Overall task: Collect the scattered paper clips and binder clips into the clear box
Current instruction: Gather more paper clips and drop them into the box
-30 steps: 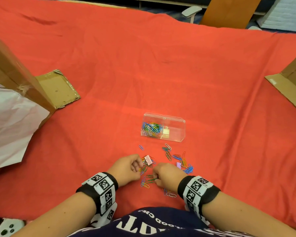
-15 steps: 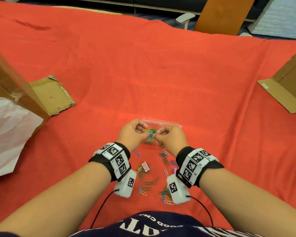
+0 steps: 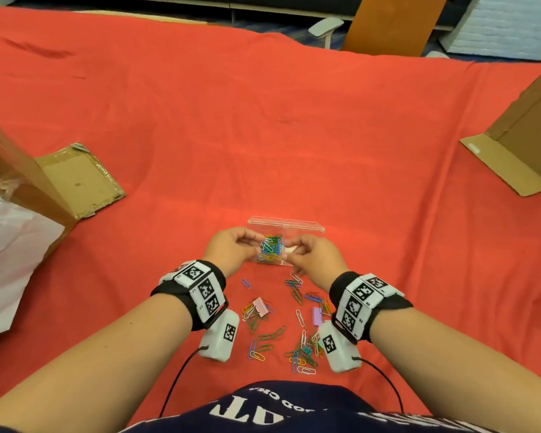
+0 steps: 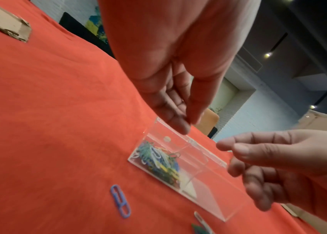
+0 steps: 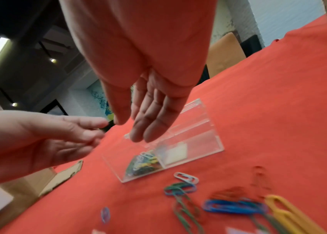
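Note:
The clear box (image 3: 313, 228) lies on the red cloth with a heap of coloured paper clips (image 3: 270, 249) in its left compartment. My left hand (image 3: 253, 242) hovers over the box's left end, fingers relaxed and empty; the left wrist view shows its fingertips (image 4: 180, 126) just above the box (image 4: 208, 188). My right hand (image 3: 294, 249) hovers over the middle of the box (image 5: 200, 142), its fingers (image 5: 148, 126) straight, holding nothing. Several scattered paper clips (image 3: 264, 334) lie nearer to me, with a pink binder clip (image 3: 259, 305) and a purple one (image 3: 317, 316).
A cardboard box (image 3: 19, 179) with a flap (image 3: 75, 179) and white paper (image 3: 10, 260) stands at the left. Another cardboard box (image 3: 525, 135) sits at the right. A chair (image 3: 388, 23) stands beyond the far edge.
Both hands rose from the scattered clips to the box. Half a second ago they pinched clips above it; now their fingers have loosened and are empty.

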